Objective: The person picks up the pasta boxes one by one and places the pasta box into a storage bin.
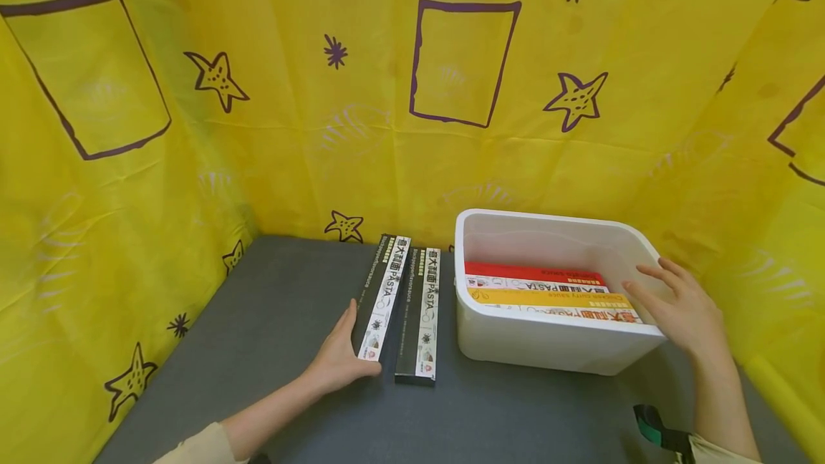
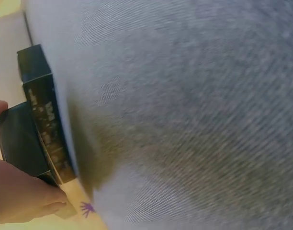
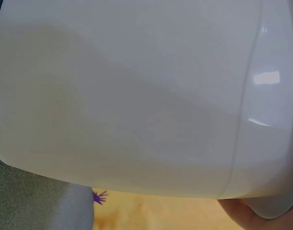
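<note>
My left hand (image 1: 335,356) holds a black and white pasta box (image 1: 382,299) by its near end, fingers along the left side and thumb at the near right corner. Just right of it, a second black pasta box (image 1: 419,313) lies on the table, roughly parallel. My right hand (image 1: 683,306) is at the right rim of a white plastic bin (image 1: 554,346), its fingers loosely spread over the edge. Inside the bin lie a red pasta box (image 1: 535,272) and a yellow pasta box (image 1: 554,298). The right wrist view mostly shows the bin's outer wall (image 3: 137,105).
A dark grey tabletop (image 1: 277,292) lies under everything. Yellow cloth (image 1: 277,142) with starfish and frame drawings hangs behind and on both sides. Near my right sleeve is a black and green strap (image 1: 651,428).
</note>
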`<state>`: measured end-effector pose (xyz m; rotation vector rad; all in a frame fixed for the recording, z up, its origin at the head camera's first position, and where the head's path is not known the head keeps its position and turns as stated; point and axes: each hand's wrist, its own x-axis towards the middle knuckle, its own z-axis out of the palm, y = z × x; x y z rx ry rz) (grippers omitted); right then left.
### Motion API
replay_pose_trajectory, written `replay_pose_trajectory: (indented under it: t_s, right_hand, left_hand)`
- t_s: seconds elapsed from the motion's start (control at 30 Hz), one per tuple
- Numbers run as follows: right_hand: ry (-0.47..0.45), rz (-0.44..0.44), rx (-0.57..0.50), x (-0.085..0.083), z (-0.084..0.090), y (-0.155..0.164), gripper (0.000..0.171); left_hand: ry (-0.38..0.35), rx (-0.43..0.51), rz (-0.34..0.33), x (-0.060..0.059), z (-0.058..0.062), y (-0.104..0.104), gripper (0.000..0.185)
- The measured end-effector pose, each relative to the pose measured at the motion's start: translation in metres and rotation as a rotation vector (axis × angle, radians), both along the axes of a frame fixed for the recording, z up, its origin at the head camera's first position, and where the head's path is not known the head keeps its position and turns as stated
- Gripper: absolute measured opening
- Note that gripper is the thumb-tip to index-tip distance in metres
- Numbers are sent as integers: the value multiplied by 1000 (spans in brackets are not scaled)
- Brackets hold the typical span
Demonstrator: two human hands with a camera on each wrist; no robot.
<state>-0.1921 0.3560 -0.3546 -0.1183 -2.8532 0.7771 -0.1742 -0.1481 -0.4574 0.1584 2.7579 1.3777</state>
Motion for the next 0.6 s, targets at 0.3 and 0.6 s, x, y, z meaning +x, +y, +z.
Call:
replay_pose_trajectory:
  t_s: [0.3, 0.6]
  right_hand:
    - [5, 0, -11, 1, 0, -1, 68]
    - [5, 2, 5, 1, 1, -1, 68]
  left_hand:
    - [63, 26, 7, -1, 19, -4, 124]
    - [115, 31, 1, 0, 32, -7, 123]
